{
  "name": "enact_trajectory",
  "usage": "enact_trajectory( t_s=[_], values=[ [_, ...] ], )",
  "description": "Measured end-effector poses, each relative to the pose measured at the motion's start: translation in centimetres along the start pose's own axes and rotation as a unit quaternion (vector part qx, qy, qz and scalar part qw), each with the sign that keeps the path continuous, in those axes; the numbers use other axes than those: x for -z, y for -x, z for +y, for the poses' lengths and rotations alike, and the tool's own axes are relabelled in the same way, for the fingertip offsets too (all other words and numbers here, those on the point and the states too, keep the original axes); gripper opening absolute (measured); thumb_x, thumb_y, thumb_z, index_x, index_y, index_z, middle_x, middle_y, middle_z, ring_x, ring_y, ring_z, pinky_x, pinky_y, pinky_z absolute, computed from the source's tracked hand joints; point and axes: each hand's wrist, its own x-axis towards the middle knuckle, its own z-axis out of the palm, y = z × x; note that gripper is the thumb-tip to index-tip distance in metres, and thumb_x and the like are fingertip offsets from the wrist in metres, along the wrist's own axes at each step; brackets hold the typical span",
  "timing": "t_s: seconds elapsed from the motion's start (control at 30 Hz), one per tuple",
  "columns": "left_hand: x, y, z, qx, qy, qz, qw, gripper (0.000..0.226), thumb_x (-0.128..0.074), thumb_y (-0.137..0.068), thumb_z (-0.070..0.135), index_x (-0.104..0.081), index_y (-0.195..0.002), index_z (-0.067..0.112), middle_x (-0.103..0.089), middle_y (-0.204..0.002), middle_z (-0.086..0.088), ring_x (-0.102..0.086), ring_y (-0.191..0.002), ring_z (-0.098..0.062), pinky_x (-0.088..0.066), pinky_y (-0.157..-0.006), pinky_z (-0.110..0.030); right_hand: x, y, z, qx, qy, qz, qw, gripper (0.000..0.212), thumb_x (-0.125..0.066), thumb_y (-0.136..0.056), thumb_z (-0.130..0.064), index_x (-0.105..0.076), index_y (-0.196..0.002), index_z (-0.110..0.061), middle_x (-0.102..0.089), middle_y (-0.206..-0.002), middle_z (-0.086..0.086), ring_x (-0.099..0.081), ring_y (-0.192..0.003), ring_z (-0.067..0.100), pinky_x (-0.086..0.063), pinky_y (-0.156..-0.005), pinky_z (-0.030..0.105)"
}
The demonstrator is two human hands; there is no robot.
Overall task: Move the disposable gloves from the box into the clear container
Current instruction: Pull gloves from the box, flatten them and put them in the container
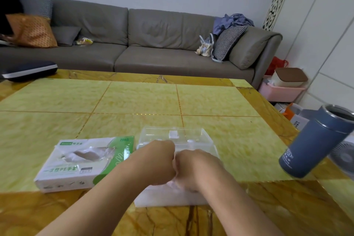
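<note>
While both hands are down inside the clear container (pixel 193 141), I see the left hand (pixel 159 161) and the right hand (pixel 191 168) side by side, knuckles touching, fingers curled downward. Under them lies a whitish crumpled mass, probably the disposable gloves (pixel 172 184), but blur hides whether the fingers really grip it, so I cannot tell. This container stands near the front edge of the table (pixel 134 99), a little right of its middle. Just beside it, on the left, lies the glove box (pixel 84 161), white and green, with thin plastic showing in its top opening. At the right edge stands a blue-grey cup (pixel 316 142) without lid. Behind the far edge is a grey sofa (pixel 134 44) with cushions.
</note>
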Motion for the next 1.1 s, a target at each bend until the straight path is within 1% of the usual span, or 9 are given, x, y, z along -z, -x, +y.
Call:
enact_trajectory(
  t_s=[0.1, 0.17, 0.27, 0.37, 0.53, 0.63, 0.77, 0.87, 1.1],
  values=[
    [-0.6, 0.4, 0.6, 0.019, -0.045, -0.033, 0.998, 0.016, -0.069, -0.090, 0.021, -0.054, -0.086, 0.016, -0.060, -0.082, 0.001, -0.055, -0.061, -0.014, -0.046, -0.052, -0.026, 0.0, -0.4, -0.1, -0.004, 0.022, -0.017, 1.000, 0.033, -0.067, -0.084, -0.034, -0.066, -0.117, -0.035, -0.071, -0.104, -0.005, -0.060, -0.086, 0.023, -0.041, -0.066, 0.028],
    [-0.8, 0.2, 1.0, 0.037, -0.076, -0.068, 0.994, 0.030, -0.067, -0.092, 0.019, -0.044, -0.073, 0.017, -0.049, -0.069, 0.002, -0.046, -0.058, -0.012, -0.041, -0.056, -0.025, 0.3, -0.7, 0.0, -0.019, 0.026, -0.045, 0.998, 0.034, -0.069, -0.083, -0.031, -0.066, -0.117, -0.034, -0.070, -0.104, -0.004, -0.059, -0.084, 0.024, -0.043, -0.069, 0.030],
    [-0.4, 0.0, 1.7, 0.044, -0.103, -0.100, 0.989, 0.012, -0.065, -0.094, 0.015, -0.057, -0.098, 0.007, -0.046, -0.066, 0.000, -0.047, -0.059, -0.015, -0.042, -0.060, -0.028, 0.2, -1.8, 0.5, -0.049, 0.036, -0.100, 0.993, 0.014, -0.076, -0.084, -0.032, -0.065, -0.091, -0.027, -0.065, -0.088, -0.002, -0.060, -0.083, 0.026, -0.049, -0.076, 0.031],
    [0.0, 0.3, 2.1, 0.036, -0.128, -0.129, 0.983, 0.049, -0.062, -0.097, 0.015, -0.049, -0.142, 0.000, -0.047, -0.066, -0.002, -0.044, -0.056, -0.015, -0.041, -0.058, -0.026, -0.4, -2.5, 1.1, -0.073, 0.040, -0.115, 0.990, 0.015, -0.070, -0.088, -0.021, -0.060, -0.077, -0.019, -0.056, -0.085, 0.001, -0.054, -0.082, 0.027, -0.049, -0.081, 0.033],
    [0.2, 0.7, 2.3, -0.002, -0.152, -0.144, 0.978, 0.037, -0.060, -0.100, 0.020, -0.055, -0.129, -0.002, -0.045, -0.069, -0.003, -0.044, -0.063, -0.019, -0.043, -0.070, -0.031, -1.5, -3.0, 1.3, -0.081, 0.049, -0.132, 0.987, 0.028, -0.067, -0.094, -0.025, -0.072, -0.120, -0.014, -0.059, -0.100, 0.002, -0.058, -0.095, 0.021, -0.052, -0.103, 0.031],
    [-0.1, 1.0, 1.1, -0.019, -0.111, -0.103, 0.988, 0.020, -0.057, -0.103, 0.023, -0.061, -0.104, 0.004, -0.053, -0.078, -0.002, -0.052, -0.069, -0.020, -0.044, -0.065, -0.030, -2.4, -4.1, 1.1, -0.103, 0.023, -0.125, 0.987, 0.042, -0.072, -0.091, -0.040, -0.071, -0.128, -0.019, -0.067, -0.113, -0.001, -0.065, -0.107, 0.019, -0.051, -0.107, 0.035],
    [-0.4, 2.9, 0.0, -0.051, -0.050, -0.021, 0.997, 0.024, -0.050, -0.100, 0.015, -0.060, -0.122, 0.014, -0.065, -0.117, -0.005, -0.063, -0.102, -0.026, -0.053, -0.081, -0.036, -0.7, -1.6, 1.1, -0.094, -0.031, -0.067, 0.993, 0.018, -0.055, -0.102, -0.024, -0.069, -0.093, -0.018, -0.059, -0.083, -0.004, -0.059, -0.083, 0.017, -0.048, -0.091, 0.030],
    [0.2, 4.6, -1.4, -0.114, 0.012, 0.078, 0.990, 0.033, -0.048, -0.100, 0.017, -0.062, -0.124, 0.034, -0.063, -0.129, 0.007, -0.060, -0.117, -0.018, -0.054, -0.094, -0.039, 0.2, -0.5, 1.3, -0.068, 0.005, 0.003, 0.998, 0.013, -0.051, -0.097, -0.014, -0.058, -0.086, -0.016, -0.061, -0.090, 0.001, -0.061, -0.084, 0.025, -0.054, -0.086, 0.036],
    [2.3, 7.0, -6.3, -0.100, 0.211, 0.286, 0.929, 0.012, -0.061, -0.097, 0.026, -0.069, -0.100, 0.034, -0.068, -0.093, 0.019, -0.063, -0.086, 0.004, -0.054, -0.073, -0.021, 1.7, 2.7, -2.5, -0.051, 0.063, 0.238, 0.968, 0.024, -0.047, -0.091, -0.016, -0.064, -0.103, -0.028, -0.065, -0.102, -0.006, -0.067, -0.095, 0.023, -0.054, -0.078, 0.033]
  ],
)
